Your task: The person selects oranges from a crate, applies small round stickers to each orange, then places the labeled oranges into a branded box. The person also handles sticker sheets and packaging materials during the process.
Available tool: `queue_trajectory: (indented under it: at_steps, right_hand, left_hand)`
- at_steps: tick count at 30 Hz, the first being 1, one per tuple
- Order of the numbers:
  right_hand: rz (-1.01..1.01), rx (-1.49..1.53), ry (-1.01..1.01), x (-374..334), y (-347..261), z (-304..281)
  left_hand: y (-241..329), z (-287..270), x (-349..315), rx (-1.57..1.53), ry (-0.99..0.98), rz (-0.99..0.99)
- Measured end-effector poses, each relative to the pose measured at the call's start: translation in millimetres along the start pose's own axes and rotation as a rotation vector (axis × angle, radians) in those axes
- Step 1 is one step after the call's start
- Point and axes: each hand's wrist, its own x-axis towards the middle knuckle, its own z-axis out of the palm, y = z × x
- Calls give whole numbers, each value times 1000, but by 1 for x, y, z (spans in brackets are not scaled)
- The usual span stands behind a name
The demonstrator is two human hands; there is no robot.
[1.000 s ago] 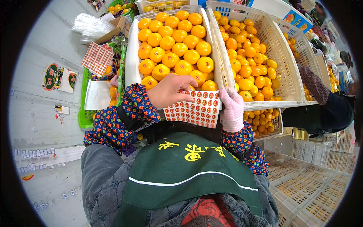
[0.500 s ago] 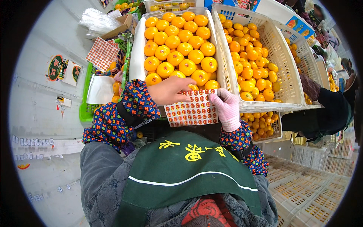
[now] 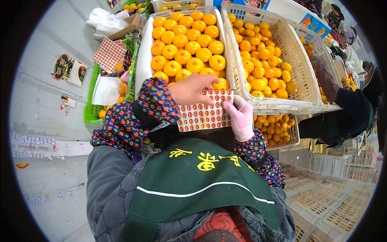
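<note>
My right hand [image 3: 240, 119], in a pale pink glove, pinches the right edge of a white sheet of round red stickers [image 3: 201, 117]. My bare left hand [image 3: 194, 90] reaches over the sheet's top left part. Its fingers are spread, with the fingertips by a mandarin [image 3: 220, 84] at the near edge of the white-lined crate and the thumb low over the stickers. Whether a sticker is on a fingertip is too small to tell. Rows of large orange mandarins [image 3: 192, 47] fill this crate [image 3: 146, 60]; some bear a small red sticker.
Right of it stands a white slatted crate [image 3: 300, 64] of smaller mandarins, with another crate below. At left, a green crate [image 3: 92, 115] holds white paper, fruit and another sticker sheet [image 3: 109, 55]. A co-worker's dark sleeve [image 3: 352, 115] reaches in from the right.
My left hand has moved right and slightly up, across the sheet toward the mandarin near its top edge. My right hand keeps hold of the sheet. The view has shifted slightly.
</note>
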Motion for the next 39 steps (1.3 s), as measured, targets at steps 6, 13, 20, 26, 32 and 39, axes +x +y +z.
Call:
queue_trajectory:
  at_steps: [6, 13, 20, 26, 32, 39]
  right_hand:
    - [2, -8, 19, -13, 5, -17]
    - [-9, 5, 19, -20, 8, -22]
    - [60, -44, -57, -22, 7, -25]
    - [38, 10, -68, -21, 8, -28]
    - [178, 85, -44, -10, 9, -25]
    - [173, 64, -39, 3, 18, -9]
  left_hand:
    - [-18, -14, -30, -576, -181, -433]
    - [5, 4, -33, -1, 13, -228]
    - [37, 30, 19, -111, 34, -160]
    - [40, 40, 30, -130, 59, -248]
    - [50, 50, 29, 263, 337, 77]
    - [-36, -26, 29, -128, 448, -313]
